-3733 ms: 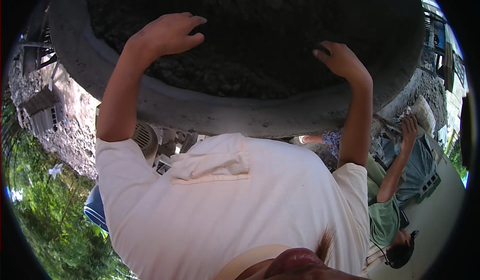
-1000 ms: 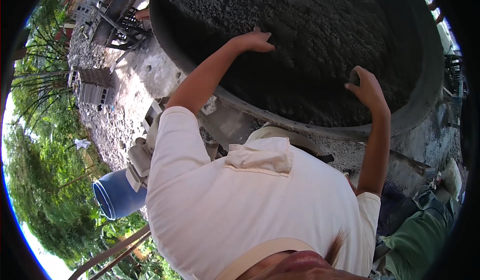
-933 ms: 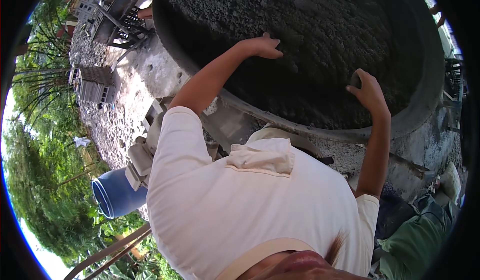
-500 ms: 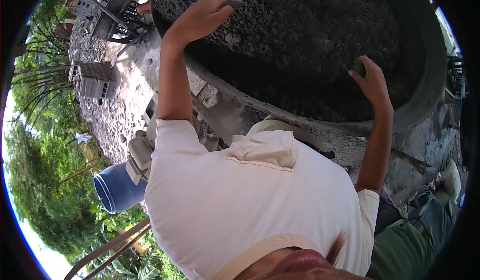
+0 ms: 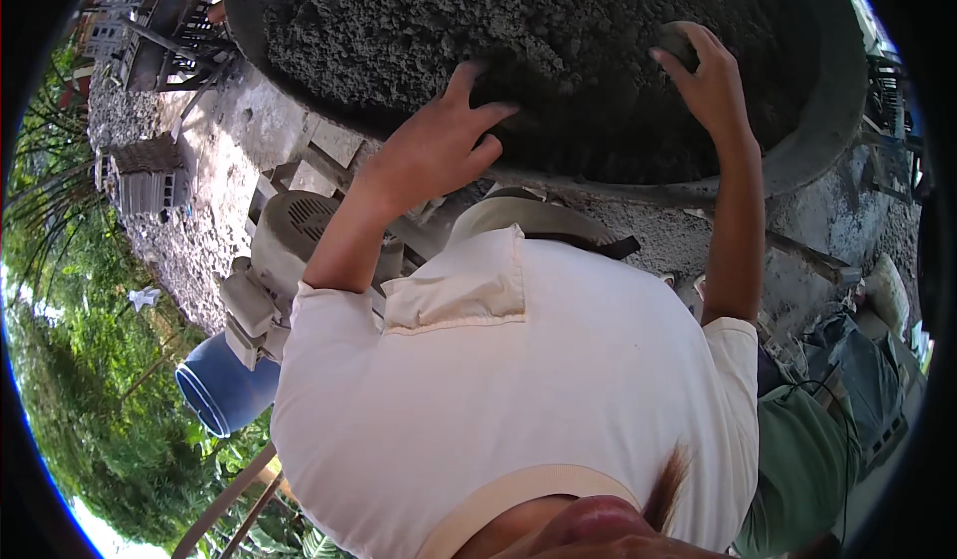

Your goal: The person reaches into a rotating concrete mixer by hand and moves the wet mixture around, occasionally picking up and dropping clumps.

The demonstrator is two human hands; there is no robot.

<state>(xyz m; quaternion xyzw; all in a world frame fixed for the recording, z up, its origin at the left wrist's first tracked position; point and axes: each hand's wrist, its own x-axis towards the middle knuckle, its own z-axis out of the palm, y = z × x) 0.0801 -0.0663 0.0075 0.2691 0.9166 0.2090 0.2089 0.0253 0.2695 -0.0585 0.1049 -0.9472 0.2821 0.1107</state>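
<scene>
A large round mixing pan with a thick grey rim spans the upper part of the head view, heaped with damp, crumbly grey mortar mix. My left hand reaches over the near rim, its fingers apart and empty, the fingertips at the edge of the mix. Farther right, my right hand is inside the pan's outline with thumb and fingers curved round a dark rounded lump. Whether that lump is mix or a stone I cannot make out.
Beside my left arm sits a dusty motor housing. A blue barrel lies beyond it. Stacked hollow blocks and a dark wooden frame stand at far left. Dark sheeting and a pale sack are at right.
My left hand has drawn back toward me and rightward, its fingers spreading. My right hand has moved farther away and slightly left, still curved round the dark lump. The view has shifted.
</scene>
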